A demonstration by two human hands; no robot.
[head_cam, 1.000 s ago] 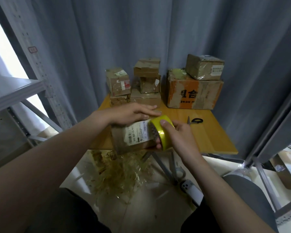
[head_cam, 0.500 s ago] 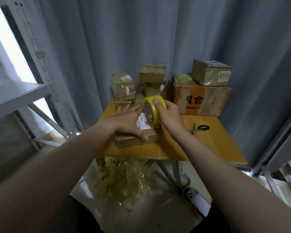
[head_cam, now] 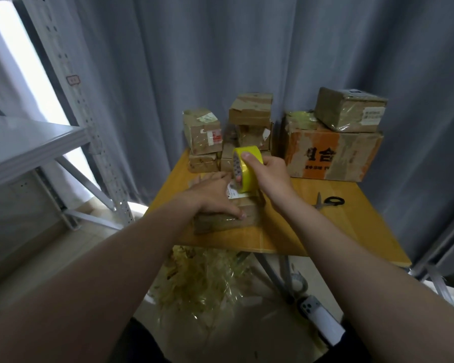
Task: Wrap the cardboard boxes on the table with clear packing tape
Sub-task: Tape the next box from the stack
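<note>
Our right hand (head_cam: pixel 269 176) grips the yellow tape roll (head_cam: pixel 247 170), with the thumb on top of the rim and the fingers poked into the hole in the middle. The roll stands on its edge over the far side of a flat box (head_cam: pixel 228 220), by the white label (head_cam: pixel 233 193) on its top; we cannot tell if it touches the box. Our left hand (head_cam: pixel 212 196) lies flat on top of that box and presses it down, fingers straight and spread. The box sits near the front edge of the yellow wooden counter (head_cam: pixel 325 231), a bit to the left. To the right, well apart from the box, black-handled scissors (head_cam: pixel 330 201) lie on the counter. At the back of the counter more boxes stand by the grey curtain (head_cam: pixel 247 48). On the left two small boxes (head_cam: pixel 202 132) are stacked, next to them is a taller pile (head_cam: pixel 250 111), and on the right is a big orange box (head_cam: pixel 333 157) with a brown box (head_cam: pixel 350 110) on top of it. Under the counter, on the floor, is a heap of crumpled clear tape (head_cam: pixel 202 281), and a white phone (head_cam: pixel 323 320) lies near the counter's leg. A grey metal shelf (head_cam: pixel 34 142) stands at our left.
</note>
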